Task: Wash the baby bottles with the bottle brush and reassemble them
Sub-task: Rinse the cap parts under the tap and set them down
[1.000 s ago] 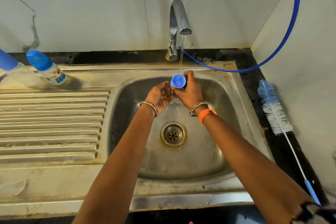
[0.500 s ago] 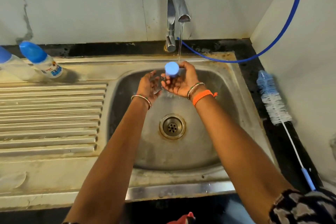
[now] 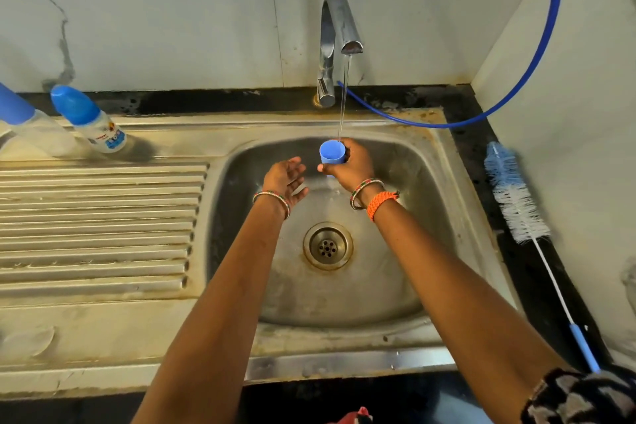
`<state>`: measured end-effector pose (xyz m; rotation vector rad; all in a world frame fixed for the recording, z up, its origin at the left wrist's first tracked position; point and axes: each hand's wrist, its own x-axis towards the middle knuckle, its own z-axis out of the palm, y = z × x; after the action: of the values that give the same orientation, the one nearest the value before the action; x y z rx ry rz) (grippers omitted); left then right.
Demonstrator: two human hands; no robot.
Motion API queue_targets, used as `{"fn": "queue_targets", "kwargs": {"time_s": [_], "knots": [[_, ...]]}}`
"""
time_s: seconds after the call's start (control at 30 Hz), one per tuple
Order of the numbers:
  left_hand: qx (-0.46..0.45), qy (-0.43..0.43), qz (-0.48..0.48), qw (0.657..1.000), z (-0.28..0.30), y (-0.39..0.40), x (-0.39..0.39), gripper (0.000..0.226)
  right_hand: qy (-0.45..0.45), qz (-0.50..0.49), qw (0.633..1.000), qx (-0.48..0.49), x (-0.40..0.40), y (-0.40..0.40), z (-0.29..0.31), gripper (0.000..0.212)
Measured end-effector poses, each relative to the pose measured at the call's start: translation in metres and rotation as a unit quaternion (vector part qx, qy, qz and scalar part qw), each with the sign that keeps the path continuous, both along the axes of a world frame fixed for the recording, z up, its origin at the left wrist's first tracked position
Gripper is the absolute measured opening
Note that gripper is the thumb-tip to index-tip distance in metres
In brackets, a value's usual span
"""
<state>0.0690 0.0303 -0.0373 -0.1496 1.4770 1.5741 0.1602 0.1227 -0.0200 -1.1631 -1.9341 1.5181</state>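
Blue plastic marks the small bottle cap, held mouth-up in the right hand, whose fingers and thumb curl round its side. A thin stream of water falls from the chrome tap and lands at the cap's far rim. The left hand hovers just left of the cap, apart from it, palm turned up and fingers loosely spread, holding nothing. Both hands are over the far half of the steel sink, above the drain.

On the far left of the ribbed draining board stand 2 baby bottles with blue caps on: a printed bottle nearer the basin, and a clear bottle at the left edge, partly cut off by the frame.

On the dark counter right of the sink lies the bottle brush, its blue and white bristles at the far end and its blue grip at the near end. A blue hose curves from the tap base up the right wall.
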Motion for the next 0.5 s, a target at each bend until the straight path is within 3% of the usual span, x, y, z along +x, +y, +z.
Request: {"fn": "queue_targets", "kwargs": {"time_s": [0.13,0.27,0.4,0.5], "knots": [[0.0,-0.005,0.007,1.0,-0.003,-0.004,-0.004,0.031,0.071,-0.024,0.995,0.062,-0.007,0.006,0.005,0.046],[-0.006,-0.011,0.01,1.0,-0.003,-0.006,-0.004,0.031,-0.003,0.0,1.0,0.027,0.002,-0.004,-0.021,0.048],[-0.004,-0.008,0.02,1.0,-0.004,-0.006,-0.009,0.029,0.067,-0.033,0.996,0.042,0.001,-0.001,-0.016,0.049],[-0.009,-0.015,0.019,1.0,-0.005,-0.005,-0.007,0.028,0.043,-0.017,0.998,0.036,0.001,0.0,-0.018,0.048]]}}
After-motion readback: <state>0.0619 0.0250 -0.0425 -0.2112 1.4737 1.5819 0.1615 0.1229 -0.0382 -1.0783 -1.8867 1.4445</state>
